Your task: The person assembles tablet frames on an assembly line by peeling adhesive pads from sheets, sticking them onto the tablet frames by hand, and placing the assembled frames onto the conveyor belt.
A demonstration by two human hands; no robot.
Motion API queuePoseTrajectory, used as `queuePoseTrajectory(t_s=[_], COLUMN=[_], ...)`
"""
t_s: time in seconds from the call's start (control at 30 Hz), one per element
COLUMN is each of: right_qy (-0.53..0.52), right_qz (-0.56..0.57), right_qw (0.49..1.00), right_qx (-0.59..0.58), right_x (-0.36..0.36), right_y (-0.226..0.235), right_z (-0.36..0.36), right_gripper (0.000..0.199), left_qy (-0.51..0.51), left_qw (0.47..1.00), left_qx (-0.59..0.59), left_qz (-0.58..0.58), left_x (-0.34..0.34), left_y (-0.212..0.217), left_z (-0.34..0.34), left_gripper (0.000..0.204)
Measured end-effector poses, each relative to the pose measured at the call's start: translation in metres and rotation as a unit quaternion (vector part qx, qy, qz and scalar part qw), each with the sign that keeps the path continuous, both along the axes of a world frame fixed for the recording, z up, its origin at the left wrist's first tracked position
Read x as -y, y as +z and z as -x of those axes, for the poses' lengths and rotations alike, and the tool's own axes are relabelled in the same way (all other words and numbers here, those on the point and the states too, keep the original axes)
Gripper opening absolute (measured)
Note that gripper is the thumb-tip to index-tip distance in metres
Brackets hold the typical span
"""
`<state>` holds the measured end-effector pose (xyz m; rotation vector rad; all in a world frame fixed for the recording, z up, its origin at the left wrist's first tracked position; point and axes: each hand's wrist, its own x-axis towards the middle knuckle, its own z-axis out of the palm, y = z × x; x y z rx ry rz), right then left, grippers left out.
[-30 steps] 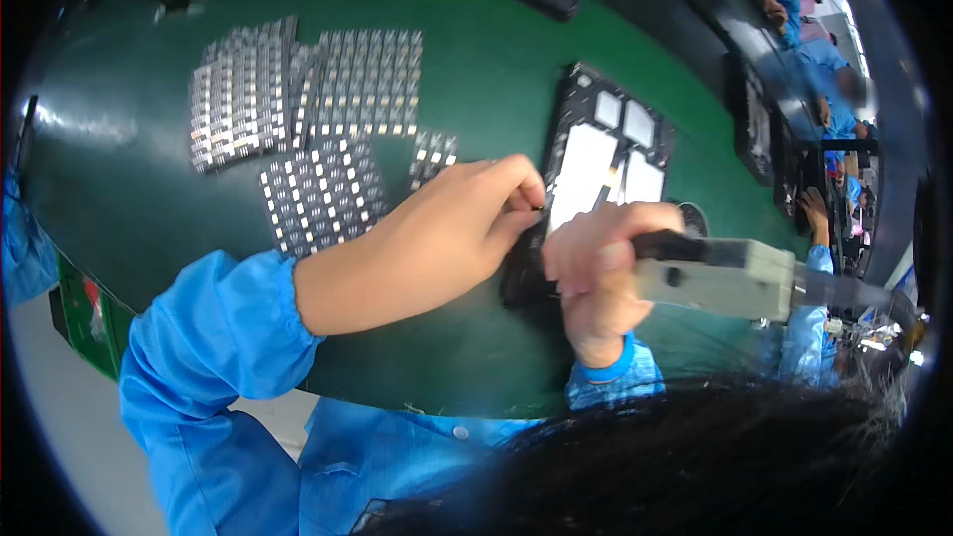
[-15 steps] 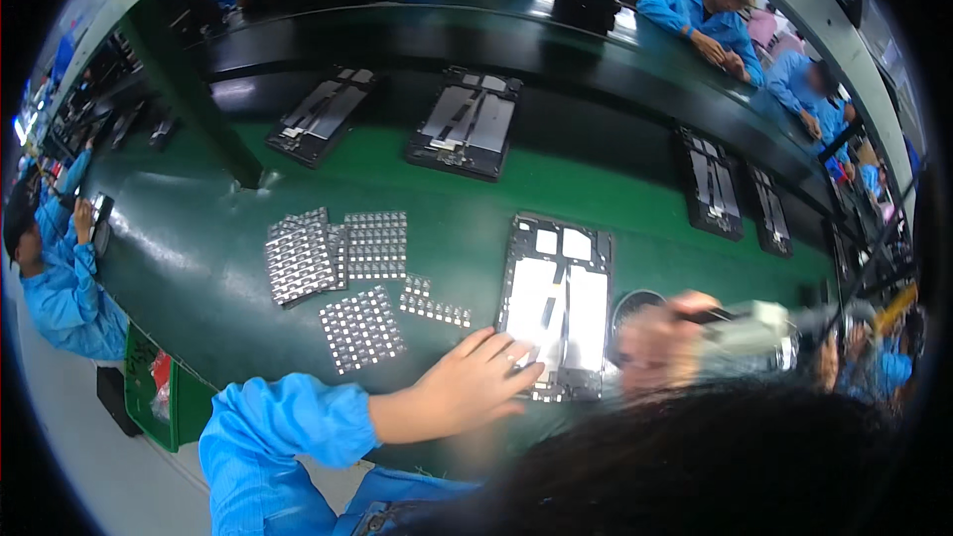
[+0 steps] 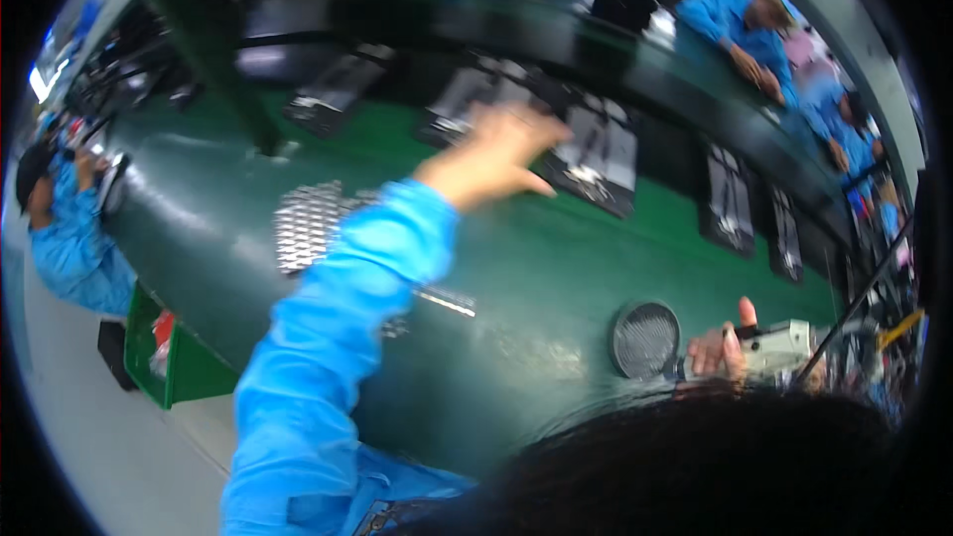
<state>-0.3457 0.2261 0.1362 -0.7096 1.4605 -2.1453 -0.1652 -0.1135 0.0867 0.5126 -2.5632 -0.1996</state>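
Note:
My left hand [image 3: 496, 154] is blurred and stretched out to the far side of the bench, fingers spread, holding nothing. It hovers between two opened tablets: one [image 3: 472, 104] partly hidden behind it, the other [image 3: 601, 154] just right of its fingertips, with silver battery packs. Whether it touches either cannot be made out. At the lower right, my right hand [image 3: 723, 349] is wrapped round a pale electric screwdriver [image 3: 779, 345]. Its dark nose end lies beside a round black ribbed dish [image 3: 645, 337].
Sheets of small silver parts [image 3: 306, 226] lie at the left, partly behind my sleeve. More opened tablets [image 3: 730, 201] sit along the far strip. A green post [image 3: 223, 69] rises at the left, with a green bin [image 3: 184, 372] below. Blue-sleeved co-workers [image 3: 740, 25] sit around.
The tablet that lay in front of me is now in the far row. My left hand has gone from it to the far side. My right hand has drawn slightly right with the screwdriver.

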Motion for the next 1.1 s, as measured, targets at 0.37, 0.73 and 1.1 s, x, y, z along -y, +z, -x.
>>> queuePoseTrajectory(t_s=[0.37, 0.73, 1.1], right_qy=[0.046, 0.041, 0.047], right_qz=[0.061, 0.057, 0.069], right_qw=[0.997, 0.997, 0.996], right_qx=[-0.017, -0.024, -0.034], right_x=[0.038, 0.033, 0.024], right_y=[-0.042, -0.05, -0.06], right_z=[0.027, 0.033, 0.048], right_gripper=[0.024, 0.021, 0.019], left_qy=[0.165, 0.127, 0.151], left_qw=[0.937, 0.666, 0.669], left_qx=[-0.14, -0.391, -0.298], left_qz=[-0.275, -0.622, -0.664], left_x=[0.071, -0.026, -0.226], left_y=[-0.029, 0.012, 0.006], left_z=[-0.115, -0.134, -0.118], left_gripper=[0.077, 0.037, 0.077])
